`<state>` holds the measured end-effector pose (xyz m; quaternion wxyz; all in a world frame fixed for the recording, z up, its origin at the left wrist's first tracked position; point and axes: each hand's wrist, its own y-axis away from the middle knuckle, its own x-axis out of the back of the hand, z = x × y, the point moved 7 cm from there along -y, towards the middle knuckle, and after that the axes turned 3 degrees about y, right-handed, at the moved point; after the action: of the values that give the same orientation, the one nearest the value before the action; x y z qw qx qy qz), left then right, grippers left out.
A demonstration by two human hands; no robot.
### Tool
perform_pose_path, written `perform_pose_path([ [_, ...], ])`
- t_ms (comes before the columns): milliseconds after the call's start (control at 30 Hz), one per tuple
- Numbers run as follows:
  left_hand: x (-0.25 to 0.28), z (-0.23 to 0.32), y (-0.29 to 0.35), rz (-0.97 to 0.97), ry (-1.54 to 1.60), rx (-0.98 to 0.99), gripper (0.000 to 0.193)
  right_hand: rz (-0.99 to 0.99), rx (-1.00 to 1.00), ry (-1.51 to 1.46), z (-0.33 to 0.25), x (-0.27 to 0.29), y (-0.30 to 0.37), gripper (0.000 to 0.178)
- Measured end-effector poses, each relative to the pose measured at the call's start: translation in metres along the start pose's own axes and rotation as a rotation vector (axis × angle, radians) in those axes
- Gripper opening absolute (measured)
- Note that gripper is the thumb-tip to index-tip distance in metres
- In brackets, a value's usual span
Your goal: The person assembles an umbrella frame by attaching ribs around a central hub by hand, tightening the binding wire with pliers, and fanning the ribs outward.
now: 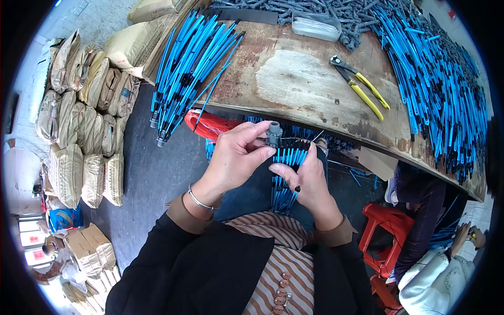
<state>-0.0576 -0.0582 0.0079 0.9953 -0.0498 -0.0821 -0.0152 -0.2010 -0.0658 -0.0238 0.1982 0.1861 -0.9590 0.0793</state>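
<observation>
My left hand (239,155) pinches a grey threaded plastic fitting (273,134), its round threaded end pointing up. In my right hand (307,181) is a bundle of thin blue sticks with black ends (290,156), fanned side by side below the fitting. A thin dark wire or strip seems to run from the fitting along the black ends; how they are joined is too small to tell. Both hands are close together in front of the table's near edge, above my lap. More blue sticks hang below my right hand.
On the wooden table (294,73) lie yellow-handled pliers (362,86), blue stick bundles (191,68), a large blue stick pile (430,79), grey fittings (357,26) and a clear plastic box (316,27). Stacked sacks (79,121) stand left. A red stool (380,236) and another person (436,273) are right.
</observation>
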Motion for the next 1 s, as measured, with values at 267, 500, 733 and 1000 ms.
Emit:
perform_pose_path([
  [267,-0.001,0.008,-0.001,-0.055,-0.094,0.027,0.049,0.019,0.058,0.074,-0.001,-0.004,0.006,0.061],
  [500,-0.003,-0.004,-0.002,0.012,0.073,0.120,0.047,0.037,0.074,-0.010,0.003,-0.005,0.003,0.062],
  [733,0.000,0.007,0.001,0.041,-0.139,0.048,0.047,-0.030,-0.004,0.028,0.009,-0.009,0.006,0.063],
  [1000,-0.007,0.023,0.005,0.025,-0.307,-0.100,0.046,0.047,0.120,0.051,-0.004,-0.001,0.003,0.049],
])
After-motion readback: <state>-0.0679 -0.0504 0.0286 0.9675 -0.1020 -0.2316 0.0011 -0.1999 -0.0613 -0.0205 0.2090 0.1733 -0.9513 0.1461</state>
